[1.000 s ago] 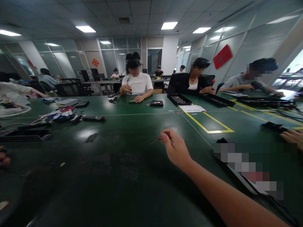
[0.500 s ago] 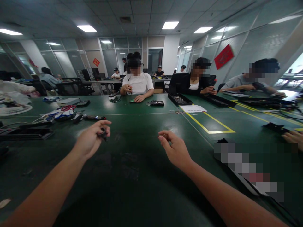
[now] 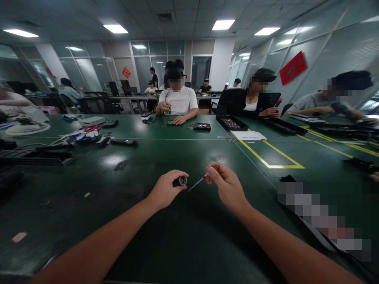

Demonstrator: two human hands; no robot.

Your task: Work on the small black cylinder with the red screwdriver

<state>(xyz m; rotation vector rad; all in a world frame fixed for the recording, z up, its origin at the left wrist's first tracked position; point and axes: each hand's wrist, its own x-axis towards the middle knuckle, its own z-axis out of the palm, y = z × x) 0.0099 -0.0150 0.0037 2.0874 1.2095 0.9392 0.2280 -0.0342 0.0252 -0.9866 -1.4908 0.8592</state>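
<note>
Two hands each grasp something: the left hand's [image 3: 166, 190] grip is closed round a dark cylinder [image 3: 182, 180], and the right hand [image 3: 229, 188] pinches a screwdriver [image 3: 197, 184] by its mostly hidden handle. Half a second ago the left hand was well off to the left; it has come in near the right, and the screwdriver's shaft, then hidden, shows now. That brings tip and cylinder close together; whether they touch, I cannot tell.

The cylinder is held above the desk [image 3: 166, 252], its round end turned to the camera, pale-rimmed with a dark recess. The screwdriver is thin and bright, red near the fingers, slanting down leftward. Farther out lie a paper scrap [image 3: 19, 236], a tray [image 3: 63, 158] and scissors [image 3: 92, 128]; a co-worker [image 3: 179, 99] sits opposite.
</note>
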